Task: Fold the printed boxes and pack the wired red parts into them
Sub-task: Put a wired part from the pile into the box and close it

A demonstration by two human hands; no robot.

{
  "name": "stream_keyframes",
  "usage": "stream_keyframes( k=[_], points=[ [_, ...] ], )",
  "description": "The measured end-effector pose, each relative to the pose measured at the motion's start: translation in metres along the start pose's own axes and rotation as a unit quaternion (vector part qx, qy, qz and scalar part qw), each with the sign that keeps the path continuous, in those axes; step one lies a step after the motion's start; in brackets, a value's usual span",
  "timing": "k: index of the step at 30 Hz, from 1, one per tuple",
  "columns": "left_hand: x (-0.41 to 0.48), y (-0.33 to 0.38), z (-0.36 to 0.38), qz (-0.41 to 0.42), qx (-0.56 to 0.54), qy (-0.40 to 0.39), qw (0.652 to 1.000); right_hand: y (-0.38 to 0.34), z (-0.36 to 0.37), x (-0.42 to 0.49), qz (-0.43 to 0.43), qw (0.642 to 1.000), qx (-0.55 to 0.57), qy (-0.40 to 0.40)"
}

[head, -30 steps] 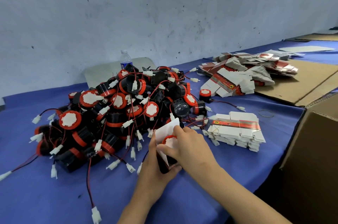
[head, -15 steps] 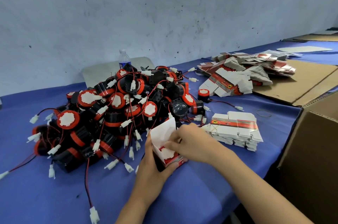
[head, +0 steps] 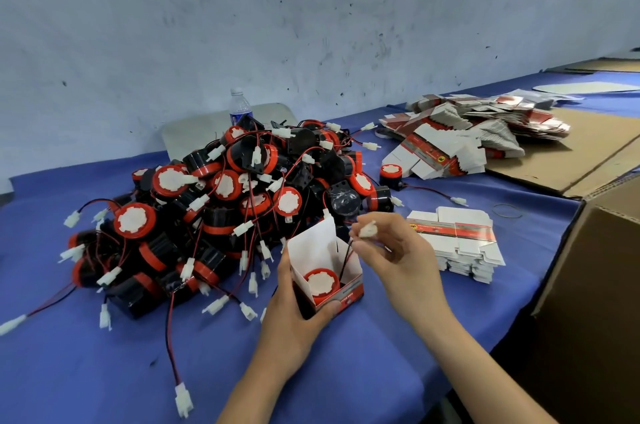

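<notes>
Fingers [head: 384, 221] of the right hand [head: 401, 261] pinch a white plug [head: 367, 229] above the open box [head: 323, 250], its wires running down to the red part [head: 322, 281] inside. The left hand [head: 294, 323] grips the box, whose print is too blurred to read. A pile of parts [head: 225, 202] lies just behind, with flat boxes [head: 457, 243] to the right.

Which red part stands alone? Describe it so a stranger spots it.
Start at the big pile of red parts on the blue table. Just off its right edge, next to the scattered flat boxes, one part stands upright alone, its wire trailing right.
</notes>
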State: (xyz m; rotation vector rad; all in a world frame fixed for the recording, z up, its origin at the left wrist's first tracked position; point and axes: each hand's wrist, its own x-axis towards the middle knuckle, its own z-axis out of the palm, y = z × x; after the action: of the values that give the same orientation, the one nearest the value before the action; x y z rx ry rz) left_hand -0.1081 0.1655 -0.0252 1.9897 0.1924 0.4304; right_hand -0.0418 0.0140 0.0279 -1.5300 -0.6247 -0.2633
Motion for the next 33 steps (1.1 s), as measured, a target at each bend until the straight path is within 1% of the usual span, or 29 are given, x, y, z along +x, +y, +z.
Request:
stream_keyframes(
  k=[1,4,10,13,17,20,22,25,26,28,30,31,33],
  points=[
    [0.0,0.0,0.0,-0.001,-0.001,0.0,1.0,0.001,0.001,0.002,-0.005,1.0,-0.004,-0.013],
    [0.0,0.0,0.0,-0.003,0.001,0.0,1.0,0.004,0.003,0.007,-0.017,0.997,-0.064,-0.037],
    [-0.002,-0.004,0.0,-0.013,0.019,-0.003,1.0,0.015,0.006,0.01,-0.04,0.994,-0.098,0.001],
    [-0.001,-0.004,0.001,-0.011,0.025,-0.005,1.0,0.022,0.01,0.004,-0.058,0.99,-0.131,-0.007],
    [0.0,-0.006,0.002,-0.011,0.036,-0.004,0.999,0.032,0.015,-0.004,-0.057,0.989,-0.138,-0.021],
    [0.001,-0.01,0.002,-0.014,0.041,-0.013,0.999,0.041,0.016,-0.005,-0.099,0.97,-0.22,0.018],
    [0.002,-0.011,0.002,-0.014,0.037,-0.01,0.999,0.047,0.017,-0.006,-0.113,0.96,-0.25,0.051],
    [0.002,-0.012,0.003,-0.012,0.04,-0.006,0.999,0.057,0.019,-0.009,-0.16,0.927,-0.327,0.088],
    [0.002,-0.013,0.004,-0.012,0.04,-0.006,0.999,0.059,0.02,-0.009,-0.156,0.924,-0.337,0.089],
    [0.002,-0.013,0.004,-0.01,0.039,-0.003,0.999,0.059,0.02,-0.007,-0.14,0.925,-0.348,0.062],
    [0.002,-0.013,0.004,-0.007,0.04,-0.003,0.999,0.059,0.018,-0.007,-0.165,0.906,-0.388,0.027],
    [0.001,-0.012,0.005,-0.004,0.041,-0.004,0.999,0.059,0.018,-0.008,-0.162,0.895,-0.414,0.011],
    [0.001,-0.012,0.005,0.001,0.043,-0.008,0.999,0.058,0.019,-0.011,-0.123,0.886,-0.446,-0.021]
  ],
)
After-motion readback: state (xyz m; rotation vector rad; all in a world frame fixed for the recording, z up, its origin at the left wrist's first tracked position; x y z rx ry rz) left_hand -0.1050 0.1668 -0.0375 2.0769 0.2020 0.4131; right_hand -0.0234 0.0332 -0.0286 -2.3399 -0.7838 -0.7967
